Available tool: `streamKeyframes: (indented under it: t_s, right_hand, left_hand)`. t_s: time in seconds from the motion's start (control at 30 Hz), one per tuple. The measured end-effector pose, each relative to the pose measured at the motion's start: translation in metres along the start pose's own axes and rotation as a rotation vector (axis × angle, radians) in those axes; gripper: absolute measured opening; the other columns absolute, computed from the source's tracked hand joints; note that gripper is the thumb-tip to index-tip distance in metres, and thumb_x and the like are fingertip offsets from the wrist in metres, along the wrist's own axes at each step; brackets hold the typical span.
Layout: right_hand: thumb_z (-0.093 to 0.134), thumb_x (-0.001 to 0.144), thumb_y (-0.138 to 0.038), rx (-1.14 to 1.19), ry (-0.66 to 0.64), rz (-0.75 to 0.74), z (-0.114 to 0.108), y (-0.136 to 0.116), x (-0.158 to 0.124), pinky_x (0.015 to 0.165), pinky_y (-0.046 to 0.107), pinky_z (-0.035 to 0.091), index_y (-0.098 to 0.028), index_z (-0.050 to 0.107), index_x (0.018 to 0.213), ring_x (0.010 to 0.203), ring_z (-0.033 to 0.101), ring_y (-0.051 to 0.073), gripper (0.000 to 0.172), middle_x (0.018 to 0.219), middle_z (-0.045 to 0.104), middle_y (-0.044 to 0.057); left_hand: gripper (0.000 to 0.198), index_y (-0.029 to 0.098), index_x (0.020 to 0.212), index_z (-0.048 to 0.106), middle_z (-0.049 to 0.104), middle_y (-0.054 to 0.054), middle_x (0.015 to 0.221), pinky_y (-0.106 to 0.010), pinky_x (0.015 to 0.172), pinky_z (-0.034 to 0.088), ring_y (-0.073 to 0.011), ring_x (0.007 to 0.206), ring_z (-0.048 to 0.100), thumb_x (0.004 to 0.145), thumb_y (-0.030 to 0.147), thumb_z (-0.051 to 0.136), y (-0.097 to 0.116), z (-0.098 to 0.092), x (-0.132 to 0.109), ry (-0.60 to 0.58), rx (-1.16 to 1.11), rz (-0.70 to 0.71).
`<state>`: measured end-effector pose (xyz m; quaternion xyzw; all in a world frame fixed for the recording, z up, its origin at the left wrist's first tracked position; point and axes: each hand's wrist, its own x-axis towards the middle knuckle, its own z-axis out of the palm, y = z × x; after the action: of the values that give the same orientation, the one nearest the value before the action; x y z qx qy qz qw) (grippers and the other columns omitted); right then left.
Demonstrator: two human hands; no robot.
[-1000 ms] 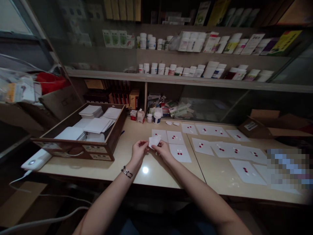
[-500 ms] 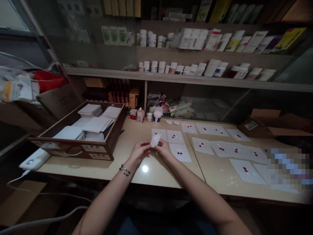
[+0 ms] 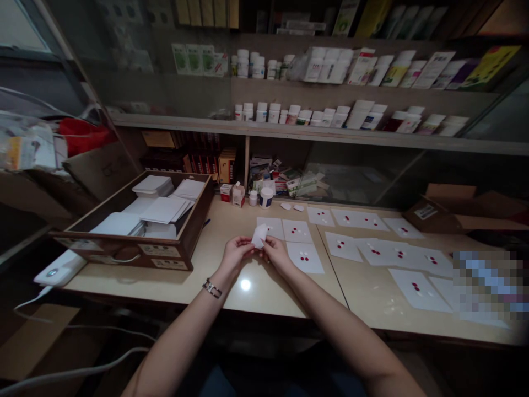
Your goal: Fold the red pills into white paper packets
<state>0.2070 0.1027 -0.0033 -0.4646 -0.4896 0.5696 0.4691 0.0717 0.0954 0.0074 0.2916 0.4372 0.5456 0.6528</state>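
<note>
Between my two hands is a small folded paper packet (image 3: 259, 235), white and raised just above the table. My left hand (image 3: 236, 253) pinches its lower left side, and my right hand (image 3: 276, 252) grips its lower right side. Whether anything lies inside the fold is hidden. Right behind the packet, a white paper sheet (image 3: 273, 234) is partly covered. Beside my right hand, another paper sheet (image 3: 312, 264) carries red and white tablets (image 3: 305, 257). Two small folded white packets (image 3: 291, 207) lie farther back.
An open wooden drawer (image 3: 187, 251) with stacks of white paper stands at left. A white tub (image 3: 265, 197), small boxes (image 3: 238, 194) and a pen (image 3: 206, 223) are behind. More sheets with tablets (image 3: 415, 286) spread rightward, towards an open carton (image 3: 425, 209). Medicine bottles line the shelves (image 3: 330, 129).
The packet has turned slightly and sits a little lower and to the left, its outline now flatter and neater. Both hands keep hold of it; the tablets and sheets stay put.
</note>
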Motion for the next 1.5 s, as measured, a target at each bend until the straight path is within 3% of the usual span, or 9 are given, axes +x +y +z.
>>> streamKeyframes:
  t_s: [0.13, 0.33, 0.53, 0.67, 0.87, 1.03, 1.13, 1.27, 1.5]
  right_hand:
    - [0.05, 0.075, -0.062, 0.001, 0.001, 0.015, -0.002, 0.0, -0.002, 0.034, 0.02, 0.027, -0.016, 0.056, 0.068, 0.033, 0.042, 0.009, 0.047, 0.046, 0.057, 0.001]
    - [0.07, 0.064, -0.043, -0.087, -0.017, -0.086, 0.001, -0.008, -0.009, 0.038, 0.02, 0.033, -0.014, 0.062, 0.08, 0.042, 0.048, 0.01, 0.034, 0.061, 0.063, 0.003]
    - [0.072, 0.063, -0.044, -0.02, -0.05, -0.037, 0.0, -0.013, -0.009, 0.04, 0.019, 0.034, -0.013, 0.063, 0.075, 0.042, 0.049, 0.009, 0.035, 0.052, 0.059, -0.001]
    - [0.075, 0.06, -0.045, 0.018, -0.035, -0.016, -0.002, -0.016, -0.009, 0.04, 0.019, 0.034, -0.014, 0.064, 0.074, 0.041, 0.049, 0.009, 0.036, 0.052, 0.06, -0.001]
    - [0.076, 0.059, -0.043, 0.031, 0.005, 0.052, -0.007, -0.016, -0.007, 0.04, 0.019, 0.033, -0.011, 0.068, 0.074, 0.042, 0.049, 0.009, 0.035, 0.055, 0.064, 0.003]
    - [0.08, 0.051, -0.037, 0.08, 0.053, 0.061, -0.007, -0.015, -0.007, 0.044, 0.021, 0.037, -0.012, 0.068, 0.075, 0.044, 0.053, 0.011, 0.037, 0.055, 0.065, 0.003]
    - [0.079, 0.053, -0.037, 0.06, 0.058, 0.063, -0.006, -0.016, -0.007, 0.043, 0.021, 0.037, -0.012, 0.069, 0.074, 0.043, 0.052, 0.011, 0.035, 0.053, 0.064, 0.002]
    - [0.076, 0.057, -0.037, 0.026, 0.019, 0.045, -0.006, -0.016, -0.007, 0.044, 0.021, 0.037, -0.012, 0.069, 0.072, 0.044, 0.052, 0.01, 0.03, 0.053, 0.063, 0.002]
    - [0.076, 0.056, -0.04, 0.026, 0.018, 0.014, -0.006, -0.011, -0.004, 0.044, 0.021, 0.037, -0.013, 0.067, 0.068, 0.045, 0.052, 0.01, 0.031, 0.055, 0.064, 0.002]
  left_hand:
    - [0.025, 0.009, 0.074, 0.061, 0.064, -0.003, 0.062, -0.02, 0.057, 0.048, -0.0099, 0.054, 0.061, 0.054, 0.006, 0.076, -0.001, 0.0, 0.0, 0.001, -0.019, 0.028]
    - [0.03, 0.01, 0.07, 0.06, 0.063, -0.001, 0.06, -0.018, 0.055, 0.047, -0.0084, 0.052, 0.059, 0.048, 0.007, 0.081, 0.0, 0.001, -0.002, 0.019, -0.039, 0.026]
    - [0.025, 0.009, 0.074, 0.064, 0.067, -0.006, 0.065, -0.017, 0.051, 0.047, -0.0102, 0.052, 0.062, 0.058, 0.018, 0.079, 0.001, 0.002, -0.005, -0.033, 0.002, -0.062]
    - [0.023, 0.008, 0.072, 0.065, 0.066, -0.006, 0.061, -0.016, 0.044, 0.043, -0.0098, 0.048, 0.059, 0.061, 0.024, 0.078, 0.001, 0.002, -0.005, -0.026, 0.057, -0.045]
    - [0.023, 0.008, 0.07, 0.066, 0.065, -0.005, 0.06, -0.016, 0.049, 0.046, -0.0092, 0.051, 0.06, 0.058, 0.023, 0.08, 0.001, 0.0, -0.002, -0.009, 0.052, 0.001]
    - [0.029, 0.009, 0.076, 0.066, 0.065, -0.004, 0.06, -0.017, 0.041, 0.042, -0.0087, 0.045, 0.057, 0.06, 0.03, 0.079, -0.001, 0.0, -0.004, 0.009, 0.064, -0.031]
    - [0.033, 0.01, 0.077, 0.065, 0.066, -0.005, 0.062, -0.017, 0.04, 0.041, -0.0094, 0.045, 0.057, 0.058, 0.032, 0.08, 0.0, 0.002, -0.006, 0.013, 0.1, -0.013]
    - [0.033, 0.008, 0.072, 0.065, 0.066, -0.005, 0.062, -0.018, 0.048, 0.044, -0.0094, 0.049, 0.058, 0.05, 0.024, 0.083, 0.004, 0.004, -0.007, -0.011, 0.132, 0.056]
    - [0.028, 0.01, 0.063, 0.062, 0.062, -0.003, 0.053, -0.018, 0.046, 0.04, -0.0085, 0.045, 0.054, 0.052, 0.026, 0.082, 0.007, 0.005, -0.01, 0.002, 0.148, 0.054]
